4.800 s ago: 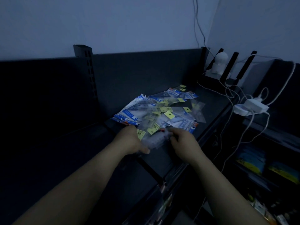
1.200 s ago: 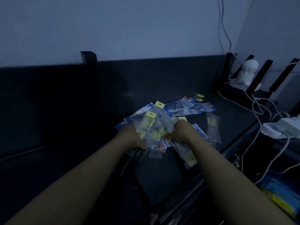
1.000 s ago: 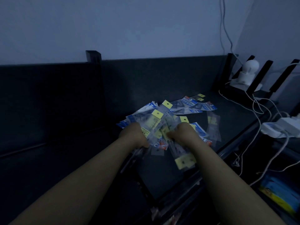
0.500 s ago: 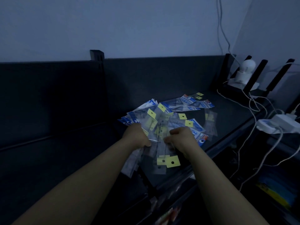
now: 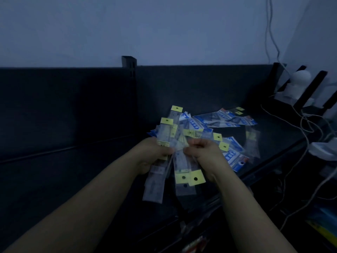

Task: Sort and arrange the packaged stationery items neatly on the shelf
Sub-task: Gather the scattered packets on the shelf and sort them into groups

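Head view: the sorting looks barely begun. The blue-and-white printed packets [image 5: 218,120] lie in a loose, overlapping heap on the dark metal shelf [image 5: 273,136], and no tidy row or stack is visible. The clear slim packets with yellow hang-tabs [image 5: 183,170] are being gathered apart, a fanned bunch lifted over the shelf's front edge. The left hand [image 5: 155,154] has its fingers curled round one sheaf. The right hand [image 5: 206,154] pinches the neighbouring sheaf, fingers bent tight. Squaring up and placing remain.

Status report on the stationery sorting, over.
Left hand, right hand both grip clear yellow-tabbed packets, fanned. Blue packets lie loose on shelf behind. White cables at right edge, clear of the pile.
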Demonstrator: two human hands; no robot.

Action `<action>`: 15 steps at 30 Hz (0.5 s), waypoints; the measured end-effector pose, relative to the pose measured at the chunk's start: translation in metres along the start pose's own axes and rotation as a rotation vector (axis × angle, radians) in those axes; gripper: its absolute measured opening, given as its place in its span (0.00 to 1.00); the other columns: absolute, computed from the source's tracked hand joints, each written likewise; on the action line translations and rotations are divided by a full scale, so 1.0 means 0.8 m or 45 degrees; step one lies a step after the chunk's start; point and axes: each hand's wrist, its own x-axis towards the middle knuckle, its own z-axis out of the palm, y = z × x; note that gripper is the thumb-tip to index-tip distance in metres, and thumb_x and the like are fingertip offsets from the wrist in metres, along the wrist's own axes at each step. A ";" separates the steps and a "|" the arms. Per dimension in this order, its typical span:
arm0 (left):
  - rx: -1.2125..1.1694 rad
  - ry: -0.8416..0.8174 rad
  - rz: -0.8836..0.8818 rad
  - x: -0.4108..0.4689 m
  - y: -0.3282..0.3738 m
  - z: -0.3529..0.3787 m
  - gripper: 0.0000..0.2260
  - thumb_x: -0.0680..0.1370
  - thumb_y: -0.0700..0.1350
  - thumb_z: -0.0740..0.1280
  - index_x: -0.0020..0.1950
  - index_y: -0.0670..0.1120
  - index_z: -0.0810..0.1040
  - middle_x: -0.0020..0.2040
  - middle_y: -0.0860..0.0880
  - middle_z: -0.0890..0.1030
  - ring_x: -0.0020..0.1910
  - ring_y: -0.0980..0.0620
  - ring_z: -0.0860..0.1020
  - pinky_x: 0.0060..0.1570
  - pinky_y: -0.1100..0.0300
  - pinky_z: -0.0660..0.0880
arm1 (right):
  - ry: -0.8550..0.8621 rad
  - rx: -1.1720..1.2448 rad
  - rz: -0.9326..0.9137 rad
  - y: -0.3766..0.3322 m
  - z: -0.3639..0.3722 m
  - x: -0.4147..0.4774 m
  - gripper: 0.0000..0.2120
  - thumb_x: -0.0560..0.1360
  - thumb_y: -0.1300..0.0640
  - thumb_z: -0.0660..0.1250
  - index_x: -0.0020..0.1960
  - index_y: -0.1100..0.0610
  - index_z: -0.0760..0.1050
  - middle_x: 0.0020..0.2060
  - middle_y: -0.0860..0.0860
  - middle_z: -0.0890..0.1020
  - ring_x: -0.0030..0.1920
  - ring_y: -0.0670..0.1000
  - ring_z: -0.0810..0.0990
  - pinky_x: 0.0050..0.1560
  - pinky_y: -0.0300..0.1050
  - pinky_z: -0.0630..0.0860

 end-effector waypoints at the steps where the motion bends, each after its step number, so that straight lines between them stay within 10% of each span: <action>1: -0.017 0.017 0.007 -0.008 0.002 -0.005 0.09 0.76 0.37 0.69 0.55 0.39 0.80 0.47 0.42 0.83 0.41 0.47 0.80 0.37 0.58 0.77 | -0.013 0.008 -0.011 -0.003 0.006 -0.001 0.09 0.72 0.68 0.71 0.50 0.61 0.76 0.46 0.58 0.82 0.41 0.55 0.82 0.49 0.53 0.81; 6: -0.068 0.106 0.068 -0.051 0.003 -0.043 0.08 0.76 0.39 0.69 0.54 0.41 0.80 0.47 0.43 0.84 0.42 0.47 0.81 0.37 0.57 0.79 | -0.101 -0.010 -0.097 -0.017 0.046 -0.019 0.09 0.73 0.67 0.70 0.51 0.60 0.76 0.43 0.54 0.80 0.37 0.49 0.79 0.33 0.35 0.77; 15: -0.097 0.368 0.097 -0.173 -0.016 -0.142 0.06 0.75 0.40 0.71 0.52 0.42 0.80 0.45 0.45 0.84 0.38 0.49 0.81 0.30 0.61 0.77 | -0.389 -0.208 -0.263 -0.035 0.168 -0.093 0.15 0.73 0.64 0.70 0.58 0.57 0.74 0.45 0.52 0.81 0.40 0.48 0.81 0.38 0.37 0.79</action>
